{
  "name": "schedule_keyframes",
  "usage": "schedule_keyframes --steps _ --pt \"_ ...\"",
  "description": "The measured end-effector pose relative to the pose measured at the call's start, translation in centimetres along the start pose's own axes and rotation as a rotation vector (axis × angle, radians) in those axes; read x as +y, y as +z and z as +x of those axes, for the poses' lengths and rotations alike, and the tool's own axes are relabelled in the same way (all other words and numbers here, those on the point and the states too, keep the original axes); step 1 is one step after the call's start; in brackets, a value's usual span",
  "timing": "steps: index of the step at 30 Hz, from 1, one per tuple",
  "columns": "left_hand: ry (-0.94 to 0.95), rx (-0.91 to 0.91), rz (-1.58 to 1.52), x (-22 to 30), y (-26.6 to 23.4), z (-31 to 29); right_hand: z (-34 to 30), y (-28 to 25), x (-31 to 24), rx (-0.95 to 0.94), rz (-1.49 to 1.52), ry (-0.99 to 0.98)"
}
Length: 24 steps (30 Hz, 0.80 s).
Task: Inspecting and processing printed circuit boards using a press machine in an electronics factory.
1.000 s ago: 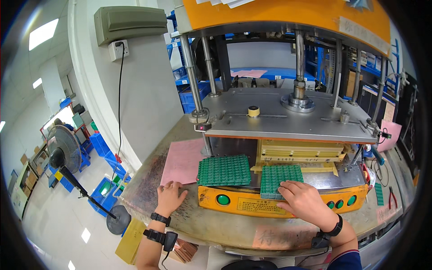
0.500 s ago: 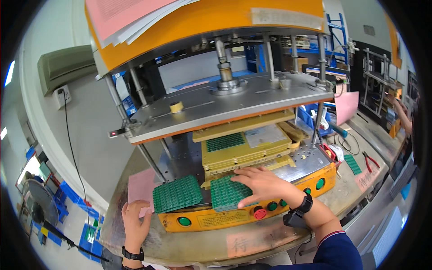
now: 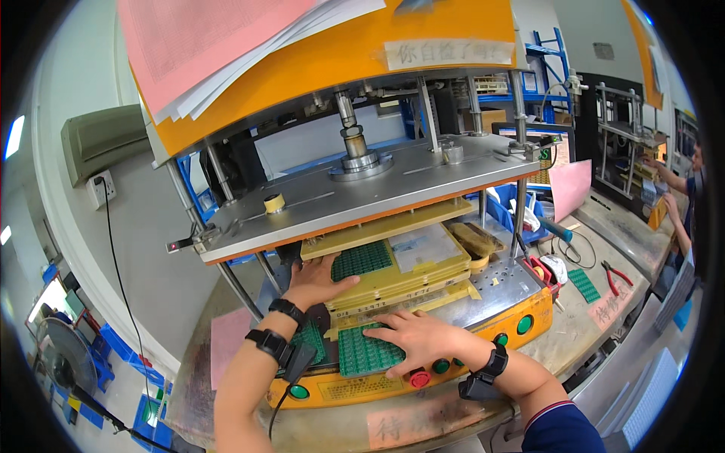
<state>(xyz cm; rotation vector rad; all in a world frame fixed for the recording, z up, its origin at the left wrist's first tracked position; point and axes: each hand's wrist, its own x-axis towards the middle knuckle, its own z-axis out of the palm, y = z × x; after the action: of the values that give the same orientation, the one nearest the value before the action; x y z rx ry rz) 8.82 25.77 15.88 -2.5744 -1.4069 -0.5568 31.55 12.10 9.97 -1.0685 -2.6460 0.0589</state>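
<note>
My left hand (image 3: 313, 281) reaches in at the left side of the yellow die fixture (image 3: 430, 260), under its raised upper plate. Its fingers are spread and its thumb points right, beside a green circuit board panel (image 3: 362, 260) in the fixture. I cannot tell whether the fingertips touch that panel. Over the right end of a stack of green panels (image 3: 366, 351) at the press's front edge lies my right hand (image 3: 419, 338), fingers apart, touching the top. A second green pile (image 3: 311, 343) is left of it, partly hidden by my left forearm.
The press's steel plate (image 3: 332, 192) hangs above the fixture between metal posts. Along the orange front sit a red button (image 3: 418, 378) and several green ones. Red-handled pliers (image 3: 618, 276) and a green panel piece (image 3: 584, 286) lie at right. Another person (image 3: 683, 189) works far right.
My left hand has moved from beside the left green pile up and right to the fixture. My right hand remains at the right stack. The whole view has shifted slightly.
</note>
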Motion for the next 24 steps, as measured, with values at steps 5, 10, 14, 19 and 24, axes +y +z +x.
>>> schedule_keyframes --steps 5,10,14,19,24 --pt "0.208 -0.182 -0.202 -2.2 0.2 3.3 -0.7 -1.0 -0.5 0.004 -0.008 -0.034" --pt "0.172 -0.002 -0.283 -2.4 -0.9 1.7 -1.0 -1.3 -0.5 0.094 -0.047 -0.143" --pt "0.081 0.054 -0.262 -2.8 -5.0 -4.9 -1.8 -3.3 -1.5 0.307 0.037 -0.123" --pt "0.040 0.136 -0.059 -5.2 -8.2 -16.5 -1.7 -4.9 -3.3 0.557 0.045 -0.095" --pt "-0.020 0.114 0.167 -4.9 -5.9 -23.0 -2.0 -6.5 -4.5 0.596 0.072 -0.072"
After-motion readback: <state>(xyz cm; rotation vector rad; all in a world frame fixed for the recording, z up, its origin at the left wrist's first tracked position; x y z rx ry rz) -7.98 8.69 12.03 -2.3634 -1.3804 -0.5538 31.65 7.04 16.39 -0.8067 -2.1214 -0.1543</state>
